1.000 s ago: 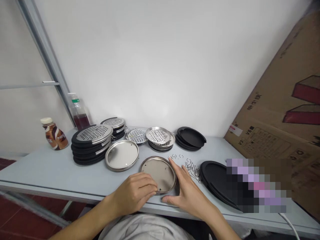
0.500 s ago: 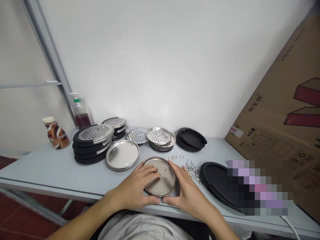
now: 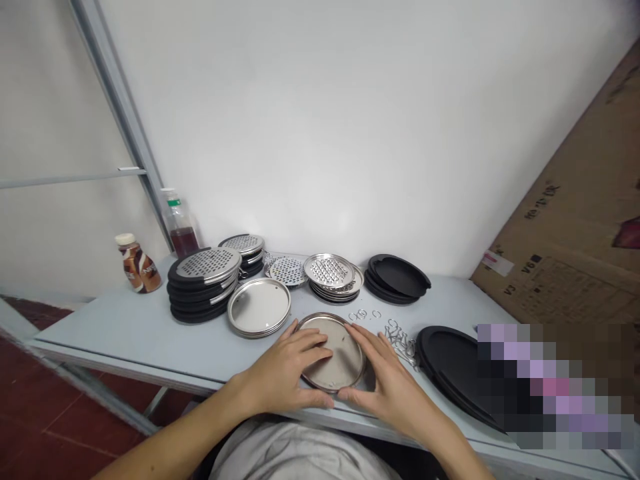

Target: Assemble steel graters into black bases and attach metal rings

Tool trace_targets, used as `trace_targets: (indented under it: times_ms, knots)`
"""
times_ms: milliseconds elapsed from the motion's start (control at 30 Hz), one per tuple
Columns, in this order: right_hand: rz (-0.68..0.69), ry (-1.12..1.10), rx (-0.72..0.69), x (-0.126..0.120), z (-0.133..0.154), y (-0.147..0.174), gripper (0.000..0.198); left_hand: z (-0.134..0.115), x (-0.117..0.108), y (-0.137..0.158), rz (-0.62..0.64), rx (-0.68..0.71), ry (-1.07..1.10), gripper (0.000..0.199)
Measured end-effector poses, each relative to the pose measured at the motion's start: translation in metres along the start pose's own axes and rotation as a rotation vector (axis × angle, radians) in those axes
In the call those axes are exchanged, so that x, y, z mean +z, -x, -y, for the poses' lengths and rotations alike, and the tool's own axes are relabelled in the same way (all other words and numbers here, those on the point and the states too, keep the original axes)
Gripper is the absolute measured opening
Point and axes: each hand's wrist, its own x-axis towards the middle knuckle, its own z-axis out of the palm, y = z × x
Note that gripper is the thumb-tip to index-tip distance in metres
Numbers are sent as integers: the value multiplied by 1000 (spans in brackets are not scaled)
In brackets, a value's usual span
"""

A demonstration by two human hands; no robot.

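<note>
Both hands on the disc [image 3: 345,365], which lay flat near the bench's front edge. Left hand [image 3: 287,370]: palm down, unclenched, fingers spread over the disc's left part, thumb out along the near side. Right hand [image 3: 387,370]: fingers curved along the right rim, thumb pointing in at the near side; couldn't tell if it was gripping. Thumb tips sat close but apart. Both forearms crossed the front edge of the bench [image 3: 140,337].

Margins: thin strip of bench between disc and front edge. Disc stack [image 3: 260,307] near, far-left of the disc, narrow gap. Grater stack [image 3: 330,275] behind, wider gap. Clips [image 3: 400,343] just beyond the right fingers, black trays [image 3: 445,360] right of those. Widest stretch of bench ran left of the left hand.
</note>
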Motion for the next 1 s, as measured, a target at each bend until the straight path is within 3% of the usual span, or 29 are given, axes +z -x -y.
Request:
trace_targets:
  times_ms: [500,667,867,1000]
  knots:
    - [4,3,3,2,-2,0,91,-1,0,-4,-13,-58,29,69]
    - [23,-6,24,-1,1,0,91,15,-7,-39,-191,-276,30,74]
    - [41,-17,52,-2,1,0,90,34,-14,-88,-121,-489,-13,87]
    - [41,-16,47,-3,2,0,91,35,-7,-96,-100,-469,-38,82]
